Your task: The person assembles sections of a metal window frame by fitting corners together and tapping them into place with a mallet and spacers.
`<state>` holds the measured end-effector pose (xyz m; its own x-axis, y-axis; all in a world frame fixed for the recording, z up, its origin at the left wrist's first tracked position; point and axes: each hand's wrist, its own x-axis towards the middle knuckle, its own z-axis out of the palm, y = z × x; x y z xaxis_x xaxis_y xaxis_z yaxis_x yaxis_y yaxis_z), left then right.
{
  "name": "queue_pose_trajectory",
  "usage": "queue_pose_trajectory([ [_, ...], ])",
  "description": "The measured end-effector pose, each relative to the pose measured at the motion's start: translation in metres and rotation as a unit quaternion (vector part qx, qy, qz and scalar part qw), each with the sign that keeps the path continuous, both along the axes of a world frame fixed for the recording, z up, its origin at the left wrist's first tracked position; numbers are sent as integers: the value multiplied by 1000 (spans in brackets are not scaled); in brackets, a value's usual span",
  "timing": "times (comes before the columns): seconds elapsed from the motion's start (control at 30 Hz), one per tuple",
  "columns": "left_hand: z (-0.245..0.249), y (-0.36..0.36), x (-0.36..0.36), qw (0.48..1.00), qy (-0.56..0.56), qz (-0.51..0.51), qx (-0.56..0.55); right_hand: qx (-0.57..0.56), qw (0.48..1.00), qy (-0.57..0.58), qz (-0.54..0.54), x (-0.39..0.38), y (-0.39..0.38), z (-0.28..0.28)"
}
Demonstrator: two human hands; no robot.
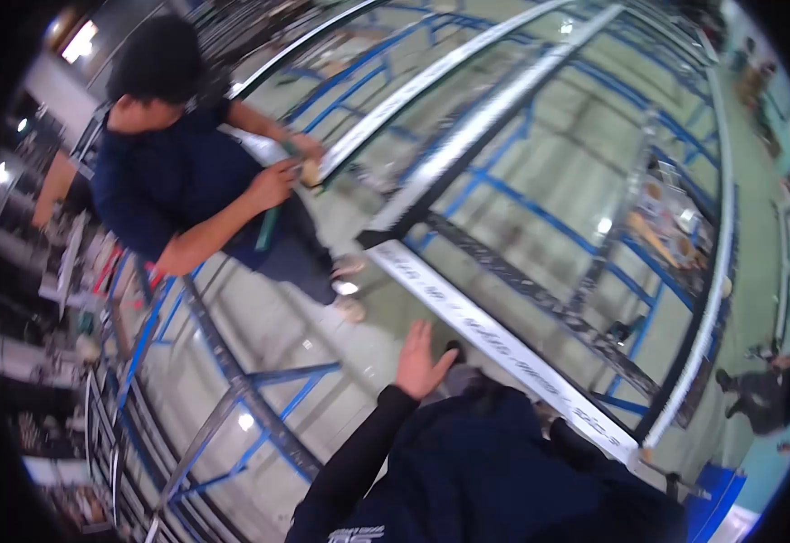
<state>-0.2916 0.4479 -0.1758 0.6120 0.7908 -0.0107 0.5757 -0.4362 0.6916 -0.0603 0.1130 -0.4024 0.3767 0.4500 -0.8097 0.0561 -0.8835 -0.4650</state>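
Observation:
My left hand (422, 364) is held out flat in front of my body, fingers stretched and thumb apart, with nothing in it. It is nearest to the white printed-film bar (494, 339) that forms the near end of a large rectangular frame, and a gap of floor shows between them. At the near corner, a wide film-covered bar (503, 104) with dark edges meets this piece. My right hand cannot be made out; a dark sleeve (578, 445) shows near the frame's right corner, close to a small metal tool or fitting (675, 480).
Blue metal stands (540, 213) carry the frame. A co-worker (177, 172) at left handles a green-and-tan tool at another bar's end. Dark-topped trestles (241, 380) stand at lower left. A tray of parts (671, 222) sits within the frame; another person (770, 389) is at right.

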Motion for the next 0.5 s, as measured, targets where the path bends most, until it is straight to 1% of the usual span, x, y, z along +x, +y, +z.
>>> queue_pose_trajectory([
  [0.03,0,25,-5,1000,17,0,16,22,999,16,-27,-6,25,31],
  [0.07,-1,55,-7,999,41,1,15,84,989,-85,-83,-16,-1,-49],
  [0.1,-2,83,-10,998,58,7,20,1,996,-76,-55,-8,-28,-135],
  [0.13,-3,106,-10,997,74,6,22,-48,976,-193,93,-17,1,-85],
  [0.2,-13,159,-18,996,78,24,35,-39,989,-134,43,-40,34,-31],
  [0.23,-20,185,-22,996,79,28,42,-41,993,-115,6,-57,67,11],
  [0.3,-34,235,-31,997,32,63,15,-45,993,-79,-72,-91,146,115],
  [0.33,-43,258,-34,997,8,81,0,-16,992,-120,-35,-103,162,127],
  [0.37,-56,280,-39,997,6,80,8,10,986,-164,1,-114,178,139],
  [0.4,-56,301,-41,997,12,60,-37,35,977,-205,38,-123,195,151],
  [0.47,-55,335,-45,990,31,18,-134,126,974,-177,-58,-130,256,206],
  [0.5,-61,347,-46,983,51,2,-176,137,961,-146,-192,-134,301,256],
])
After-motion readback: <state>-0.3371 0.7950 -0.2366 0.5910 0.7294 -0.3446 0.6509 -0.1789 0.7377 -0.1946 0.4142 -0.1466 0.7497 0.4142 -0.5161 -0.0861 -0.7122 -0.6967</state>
